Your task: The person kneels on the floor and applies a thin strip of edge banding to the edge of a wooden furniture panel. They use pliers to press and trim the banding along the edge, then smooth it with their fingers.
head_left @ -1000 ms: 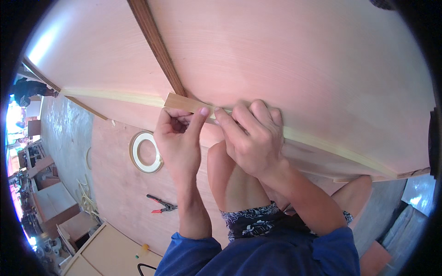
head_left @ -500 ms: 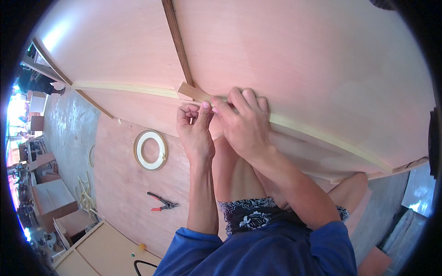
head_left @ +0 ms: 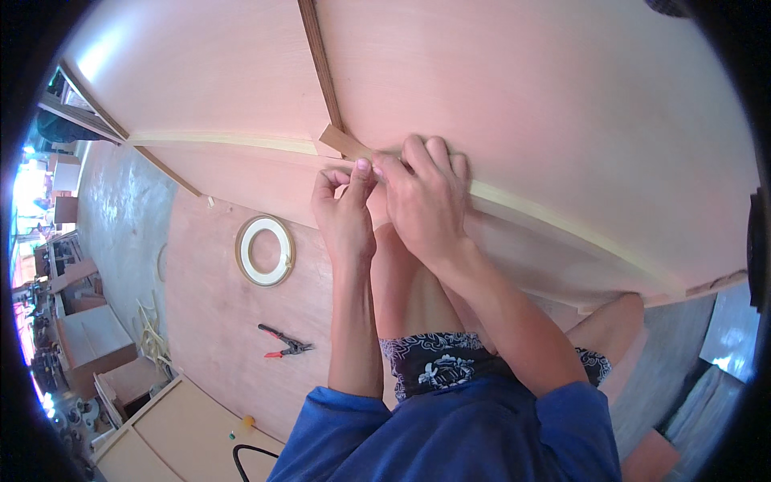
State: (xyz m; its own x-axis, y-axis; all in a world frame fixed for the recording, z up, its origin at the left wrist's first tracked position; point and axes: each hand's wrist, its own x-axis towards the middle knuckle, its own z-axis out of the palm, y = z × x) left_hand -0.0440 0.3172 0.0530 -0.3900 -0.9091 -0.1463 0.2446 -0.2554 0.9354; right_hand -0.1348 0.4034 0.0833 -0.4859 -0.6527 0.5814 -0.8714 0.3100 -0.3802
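Observation:
Both my hands meet at the edge of a large pinkish plywood panel. My right hand is closed, its thumb and forefinger pinching a short, flat brown strip that sticks out to the left, slanting across the panel's edge. Right beside those fingertips, my left hand is closed with the thumb pressed to a finger; whatever it pinches is too small to make out. Pale edging runs along the panel edge on both sides of my hands.
A dark wooden batten meets the edge near the strip. On the board below lie a white-and-tan coil of edging and red-and-black handled cutters. A framed panel stands at lower left. My knee is under the edge.
Both hands keep their pinch at the same spot of the edge, with only small finger shifts. The whole view has shifted slightly.

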